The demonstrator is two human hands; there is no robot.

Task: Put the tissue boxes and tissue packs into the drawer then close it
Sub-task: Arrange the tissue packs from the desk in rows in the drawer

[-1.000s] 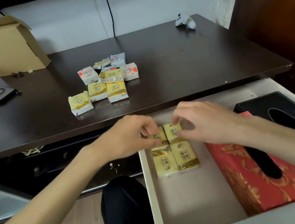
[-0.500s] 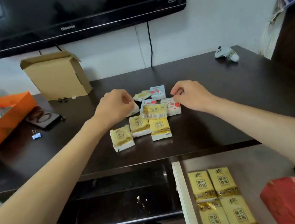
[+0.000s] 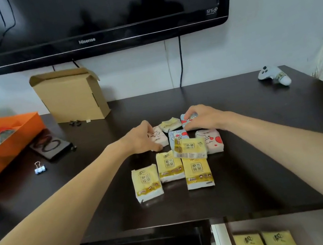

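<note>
- The fingers of the left hand curl down over a white pack with brown drawings. They touch it, but I cannot tell if they grip it yet.
- The right hand does the same on a blue pack with red hearts at the back of the pile. Its fingers are bent close over it, and I cannot tell if they hold it tight.
- The rest of the packs lie close together on the worktop. A pale yellow pack sits between the two hands.
- One yellow pack lies tilted on top of others. If a hand pulls out a pack next to it, it could slide off and knock the rest around.
- The packs look soft and slippery. A weak pinch could let one drop on the way down.
- The drawer is open below the front edge of the worktop. Two yellow packs already lie in it, side by side.
- A pack that slips near the edge could miss the drawer and land on the floor.
- Two hands grabbing at once could bump, because their packs sit near each other.
- New packs tossed in too fast could land crooked on the ones inside. Then they might stick up and stop the drawer from closing.
- Three more yellow packs wait at the front. A sleeve or arm reaching past could push them off.
</note>
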